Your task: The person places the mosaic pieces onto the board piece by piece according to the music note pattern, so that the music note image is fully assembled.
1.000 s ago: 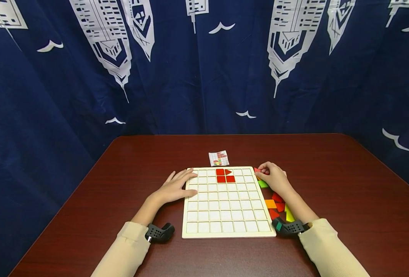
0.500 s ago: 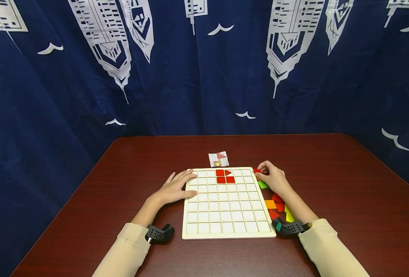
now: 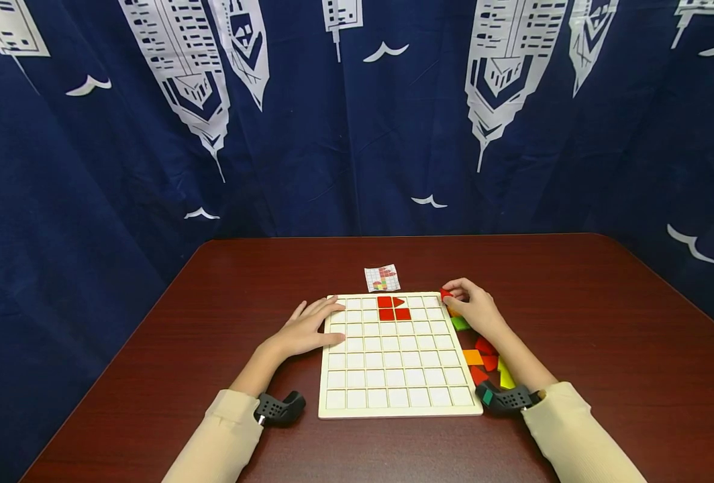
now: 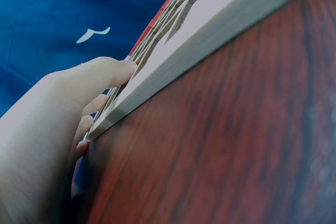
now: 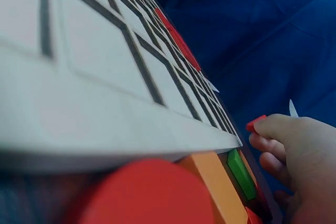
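A cream grid board (image 3: 396, 365) lies flat on the table. Three red square tiles (image 3: 386, 314) and a pointed red tile (image 3: 398, 302) sit in its top two rows. My left hand (image 3: 302, 329) rests on the board's left edge, fingers and thumb spread over the rim; the left wrist view shows the thumb (image 4: 118, 70) on top. Just off the top right corner, my right hand (image 3: 476, 312) pinches a small red tile (image 5: 256, 123) between thumb and fingertips. Its full outline is covered by the fingers. In the right wrist view the tile is held up beside the board's corner.
Loose tiles lie along the board's right side: green (image 3: 460, 323), orange (image 3: 472, 357), yellow (image 3: 504, 374) and several red ones (image 3: 485, 345), partly under the right forearm. A printed pattern card (image 3: 382, 278) lies beyond the board's top edge. A blue curtain (image 3: 357, 147) hangs behind the table.
My right hand has shifted slightly left and away from me, carrying the red tile from the loose tiles to the board's top right corner. The left hand stays put.
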A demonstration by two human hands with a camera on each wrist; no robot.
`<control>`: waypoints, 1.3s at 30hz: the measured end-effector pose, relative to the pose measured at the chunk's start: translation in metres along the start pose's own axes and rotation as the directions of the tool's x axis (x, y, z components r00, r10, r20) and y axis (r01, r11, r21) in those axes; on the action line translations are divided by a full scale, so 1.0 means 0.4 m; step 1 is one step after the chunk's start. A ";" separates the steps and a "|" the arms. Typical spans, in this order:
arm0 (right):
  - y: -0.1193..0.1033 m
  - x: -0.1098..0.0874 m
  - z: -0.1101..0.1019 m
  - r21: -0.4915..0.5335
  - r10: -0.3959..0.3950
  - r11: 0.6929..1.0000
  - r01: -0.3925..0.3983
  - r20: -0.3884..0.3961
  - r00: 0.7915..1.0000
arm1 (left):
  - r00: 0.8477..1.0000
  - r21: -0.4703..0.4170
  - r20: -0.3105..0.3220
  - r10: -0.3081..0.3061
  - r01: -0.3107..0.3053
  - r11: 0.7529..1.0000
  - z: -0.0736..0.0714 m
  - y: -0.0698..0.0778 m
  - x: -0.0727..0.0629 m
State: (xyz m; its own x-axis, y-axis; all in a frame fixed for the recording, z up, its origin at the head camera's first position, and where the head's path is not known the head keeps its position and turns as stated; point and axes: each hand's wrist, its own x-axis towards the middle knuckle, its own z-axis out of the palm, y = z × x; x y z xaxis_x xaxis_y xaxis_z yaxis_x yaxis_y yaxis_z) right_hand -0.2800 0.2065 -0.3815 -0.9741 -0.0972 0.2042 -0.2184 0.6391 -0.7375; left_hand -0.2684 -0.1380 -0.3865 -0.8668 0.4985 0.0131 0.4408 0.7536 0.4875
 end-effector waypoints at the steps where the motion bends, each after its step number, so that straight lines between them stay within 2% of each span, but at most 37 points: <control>1: -0.002 0.000 0.001 0.013 -0.006 1.000 0.006 0.019 1.000 | 1.000 -0.001 0.000 0.000 0.000 1.000 0.000 0.000 0.000; 5: -0.008 -0.001 0.005 0.051 -0.036 0.998 0.031 0.102 0.994 | 1.000 -0.006 0.003 0.002 -0.002 1.000 -0.003 0.001 -0.001; 12: -0.024 -0.004 0.013 0.069 -0.074 0.996 0.059 0.239 0.968 | 1.000 -0.008 -0.004 0.006 -0.006 1.000 -0.003 0.003 0.000; 25: -0.081 -0.014 0.053 0.004 0.023 1.000 -0.024 0.170 0.985 | 1.000 -0.015 0.000 0.004 -0.004 1.000 -0.002 0.004 -0.001; 39: -0.078 -0.014 0.072 -0.002 0.024 1.000 -0.024 0.125 0.992 | 1.000 -0.007 -0.012 0.011 -0.011 1.000 -0.005 0.002 -0.001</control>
State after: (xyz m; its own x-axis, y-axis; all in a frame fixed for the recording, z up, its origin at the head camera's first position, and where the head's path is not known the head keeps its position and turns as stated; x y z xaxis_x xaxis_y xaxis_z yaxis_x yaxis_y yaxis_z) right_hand -0.2694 0.1652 -0.3783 -0.9787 -0.1764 0.1048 -0.1951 0.6425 -0.7411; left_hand -0.2680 -0.1383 -0.3843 -0.8646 0.5016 0.0286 0.4486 0.7451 0.4936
